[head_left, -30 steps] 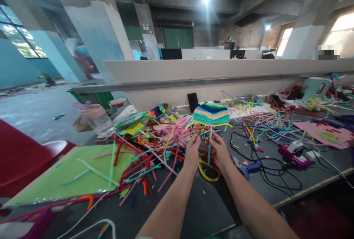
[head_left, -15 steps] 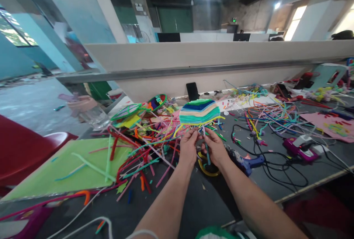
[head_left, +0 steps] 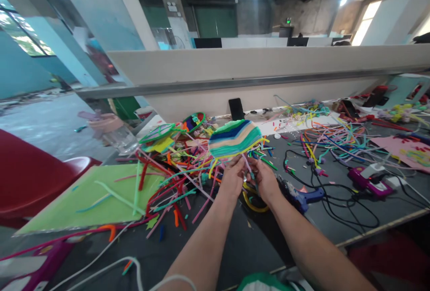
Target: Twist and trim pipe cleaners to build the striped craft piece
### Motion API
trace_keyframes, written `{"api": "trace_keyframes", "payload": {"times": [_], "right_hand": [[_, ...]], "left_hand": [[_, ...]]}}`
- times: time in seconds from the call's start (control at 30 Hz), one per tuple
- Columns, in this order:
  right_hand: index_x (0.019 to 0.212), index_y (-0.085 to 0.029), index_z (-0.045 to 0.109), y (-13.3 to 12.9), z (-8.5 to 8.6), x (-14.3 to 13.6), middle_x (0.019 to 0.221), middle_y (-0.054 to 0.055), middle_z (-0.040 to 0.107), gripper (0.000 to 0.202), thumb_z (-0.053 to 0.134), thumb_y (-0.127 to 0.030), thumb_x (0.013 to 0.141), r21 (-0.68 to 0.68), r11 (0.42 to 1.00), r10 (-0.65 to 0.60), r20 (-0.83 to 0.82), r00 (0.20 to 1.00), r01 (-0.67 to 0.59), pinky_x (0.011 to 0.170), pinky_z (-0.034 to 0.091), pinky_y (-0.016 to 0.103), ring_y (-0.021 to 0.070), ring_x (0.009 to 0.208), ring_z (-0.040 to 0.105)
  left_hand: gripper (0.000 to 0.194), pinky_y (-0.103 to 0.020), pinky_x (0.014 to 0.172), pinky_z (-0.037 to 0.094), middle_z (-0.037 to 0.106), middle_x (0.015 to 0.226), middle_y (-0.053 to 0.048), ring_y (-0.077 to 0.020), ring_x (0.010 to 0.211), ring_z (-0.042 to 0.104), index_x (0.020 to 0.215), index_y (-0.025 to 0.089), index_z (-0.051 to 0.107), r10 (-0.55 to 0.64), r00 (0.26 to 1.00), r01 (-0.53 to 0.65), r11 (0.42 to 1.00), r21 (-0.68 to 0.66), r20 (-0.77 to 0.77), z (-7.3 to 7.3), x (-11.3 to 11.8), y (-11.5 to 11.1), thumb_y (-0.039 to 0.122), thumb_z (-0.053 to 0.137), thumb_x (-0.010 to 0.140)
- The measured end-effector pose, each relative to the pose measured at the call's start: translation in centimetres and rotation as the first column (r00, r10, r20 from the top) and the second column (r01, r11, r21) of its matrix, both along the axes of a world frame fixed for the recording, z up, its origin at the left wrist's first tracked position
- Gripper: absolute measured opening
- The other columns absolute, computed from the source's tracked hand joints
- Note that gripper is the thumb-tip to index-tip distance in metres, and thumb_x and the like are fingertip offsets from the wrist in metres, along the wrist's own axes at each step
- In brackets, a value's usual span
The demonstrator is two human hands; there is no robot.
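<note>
A round piece striped in green, blue, beige and yellow pipe cleaners stands tilted just above my fingers. Below it, a lilac pipe cleaner runs down between my hands. My left hand is closed at the piece's lower edge, by the top of the lilac strand. Opposite it, my right hand pinches the strand lower down. The fingertips partly hide the join between strand and striped piece. Under the hands lies a yellow loop, perhaps a scissors handle. A blue glue gun rests right of my right hand.
Loose pipe cleaners are heaped at left, beside a green sheet. Black cables and a purple power strip lie at right. A phone leans against the partition. A clear cup stands far left.
The striped piece has tilted and shifted slightly left, its right side now higher. My hands have moved closer together around the lilac strand. The view has shifted a little.
</note>
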State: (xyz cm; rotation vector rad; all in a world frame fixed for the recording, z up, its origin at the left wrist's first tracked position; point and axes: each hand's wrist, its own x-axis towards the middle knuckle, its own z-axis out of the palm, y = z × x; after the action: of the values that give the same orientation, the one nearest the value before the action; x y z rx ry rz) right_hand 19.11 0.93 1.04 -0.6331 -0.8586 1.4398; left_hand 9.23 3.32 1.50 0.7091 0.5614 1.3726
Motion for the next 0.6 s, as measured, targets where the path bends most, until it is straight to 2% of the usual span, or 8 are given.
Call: {"api": "trace_keyframes", "payload": {"times": [0.13,0.2,0.33,0.47,0.53,0.6], "right_hand": [[0.089,-0.017,0.066,-0.05,-0.30,-0.16,0.068,0.002,0.066,0.037,0.054,-0.052,0.082,-0.018,0.999,0.042,-0.020,0.999,-0.043,0.038,0.028,0.019,0.0104,0.049,0.052],[0.087,-0.016,0.065,-0.08,-0.26,-0.24,0.068,0.002,0.065,0.037,0.055,-0.052,0.081,-0.032,0.996,0.080,-0.043,0.996,-0.081,0.038,0.030,0.019,0.0103,0.048,0.053],[0.089,-0.016,0.064,-0.09,-0.08,-0.39,0.069,0.002,0.066,0.038,0.057,-0.053,0.080,-0.070,0.989,0.121,-0.082,0.989,-0.127,0.036,0.030,0.018,0.0097,0.046,0.053],[0.089,-0.016,0.063,-0.12,-0.15,-0.53,0.071,0.003,0.067,0.041,0.056,-0.056,0.080,-0.084,0.982,0.159,-0.110,0.981,-0.169,0.033,0.027,0.018,0.0098,0.045,0.054],[0.091,-0.016,0.063,-0.18,-0.29,-0.58,0.072,0.004,0.068,0.041,0.054,-0.055,0.082,-0.077,0.986,0.140,-0.103,0.985,-0.149,0.033,0.027,0.019,0.0104,0.044,0.054],[0.097,-0.018,0.064,-0.23,-0.51,-0.55,0.076,0.004,0.069,0.039,0.053,-0.052,0.083,-0.063,0.996,0.054,-0.063,0.997,-0.058,0.034,0.031,0.019,0.0115,0.047,0.055]], "left_hand": [[0.028,-0.018,0.032,0.039,0.068,0.085,-0.002,-0.0069,0.046,0.055,0.087,0.015,0.067,0.052,0.998,-0.052,0.999,-0.002,-0.031,0.10,-0.01,-0.09,0.026,0.078,0.064],[0.027,-0.018,0.031,0.038,0.069,0.087,-0.002,-0.0072,0.045,0.055,0.082,0.014,0.067,0.076,0.996,-0.076,0.997,-0.017,-0.036,0.15,-0.07,-0.09,0.025,0.080,0.061],[0.032,-0.018,0.028,0.036,0.069,0.078,-0.003,-0.0083,0.040,0.054,0.082,0.013,0.066,0.061,0.997,-0.064,0.997,-0.043,-0.053,0.35,-0.34,-0.09,0.028,0.081,0.058],[0.036,-0.019,0.030,0.037,0.067,0.067,-0.002,-0.0101,0.038,0.053,0.087,0.013,0.066,-0.020,0.996,0.015,0.998,-0.059,-0.085,0.41,-0.77,-0.12,0.030,0.081,0.059],[0.036,-0.020,0.030,0.037,0.066,0.065,-0.002,-0.0104,0.038,0.053,0.089,0.013,0.067,-0.053,0.994,0.048,0.997,-0.061,-0.092,0.30,-0.90,-0.08,0.031,0.080,0.060],[0.033,-0.019,0.031,0.036,0.064,0.062,-0.001,-0.0090,0.038,0.051,0.088,0.013,0.068,-0.052,0.995,0.047,0.997,-0.055,-0.087,0.11,-0.87,0.06,0.030,0.079,0.062]]}}
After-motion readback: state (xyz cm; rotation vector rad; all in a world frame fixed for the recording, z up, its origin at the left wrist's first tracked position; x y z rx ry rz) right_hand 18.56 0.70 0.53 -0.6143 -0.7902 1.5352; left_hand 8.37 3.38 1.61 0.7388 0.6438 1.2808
